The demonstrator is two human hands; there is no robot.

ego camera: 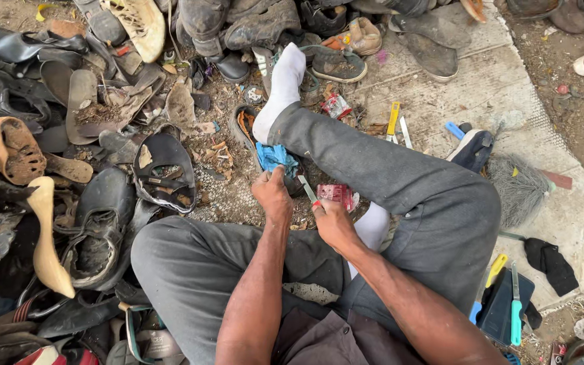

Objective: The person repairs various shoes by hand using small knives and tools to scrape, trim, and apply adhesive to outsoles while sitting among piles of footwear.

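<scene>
Partly hidden beneath left hand (pixel 272 195): blue cloth (pixel 275 157), dark shoe (pixel 295 182).

Old shoes (pixel 103 223) and loose soles (pixel 79 101) lie heaped at the left, a brush (pixel 518 186) rests on the mat (pixel 454 88), and a green-handled knife (pixel 516 307) lies at lower right.
</scene>
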